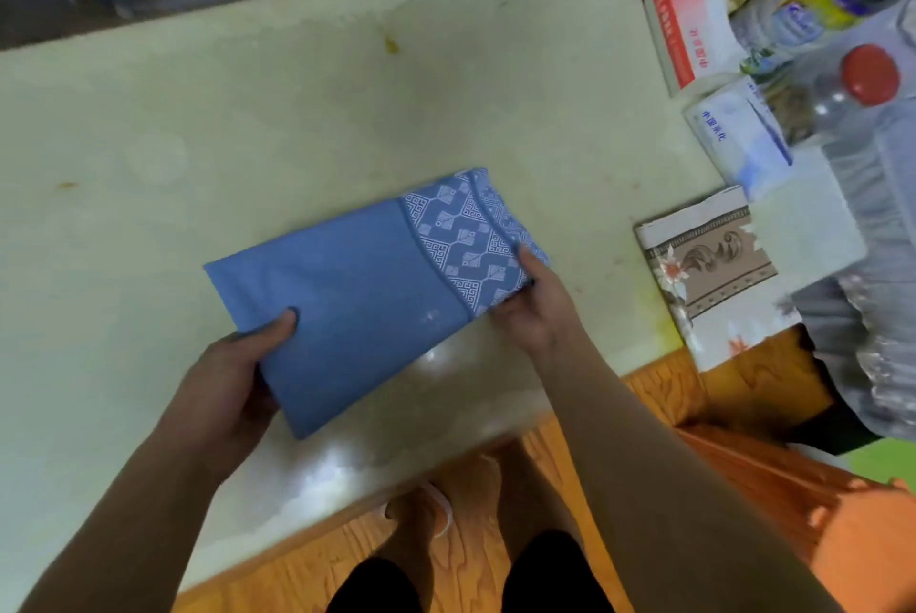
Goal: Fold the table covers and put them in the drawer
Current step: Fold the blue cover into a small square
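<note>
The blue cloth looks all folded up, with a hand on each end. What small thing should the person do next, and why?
Probably lift it off the table. The blue cloth is already a compact folded rectangle, the left hand grips its plain end and the right hand its patterned end, so it seems ready to carry. No drawer shows in this view.

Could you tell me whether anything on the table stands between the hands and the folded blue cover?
Nothing does: the left hand and right hand already hold the blue cover at opposite ends. The boxes and bottle stand apart, at the table's right. No drawer is in view.
</note>
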`<state>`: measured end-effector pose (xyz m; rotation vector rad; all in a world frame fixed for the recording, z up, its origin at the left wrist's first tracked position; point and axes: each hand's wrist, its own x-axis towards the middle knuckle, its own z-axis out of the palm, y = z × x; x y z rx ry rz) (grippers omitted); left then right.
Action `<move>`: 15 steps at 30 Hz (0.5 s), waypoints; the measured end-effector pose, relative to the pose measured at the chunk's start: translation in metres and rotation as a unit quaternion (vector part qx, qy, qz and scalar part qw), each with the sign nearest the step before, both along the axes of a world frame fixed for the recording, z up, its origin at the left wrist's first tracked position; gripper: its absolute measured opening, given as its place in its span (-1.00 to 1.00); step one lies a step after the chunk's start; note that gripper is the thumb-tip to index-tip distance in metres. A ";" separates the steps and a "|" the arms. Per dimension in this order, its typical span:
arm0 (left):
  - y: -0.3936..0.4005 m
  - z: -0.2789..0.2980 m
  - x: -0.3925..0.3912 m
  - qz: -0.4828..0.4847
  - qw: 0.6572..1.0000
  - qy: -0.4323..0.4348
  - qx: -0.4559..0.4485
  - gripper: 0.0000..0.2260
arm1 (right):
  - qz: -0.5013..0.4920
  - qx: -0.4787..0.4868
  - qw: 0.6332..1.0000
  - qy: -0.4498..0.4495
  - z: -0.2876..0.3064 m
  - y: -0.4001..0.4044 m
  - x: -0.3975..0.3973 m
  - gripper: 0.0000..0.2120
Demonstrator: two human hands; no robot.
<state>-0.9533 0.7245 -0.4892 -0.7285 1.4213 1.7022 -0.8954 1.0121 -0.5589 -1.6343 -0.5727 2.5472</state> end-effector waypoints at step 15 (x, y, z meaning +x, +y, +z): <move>0.209 0.059 0.142 0.024 0.992 -0.101 0.068 -0.67 | -0.040 0.201 0.975 -0.080 0.142 0.205 0.172 -0.62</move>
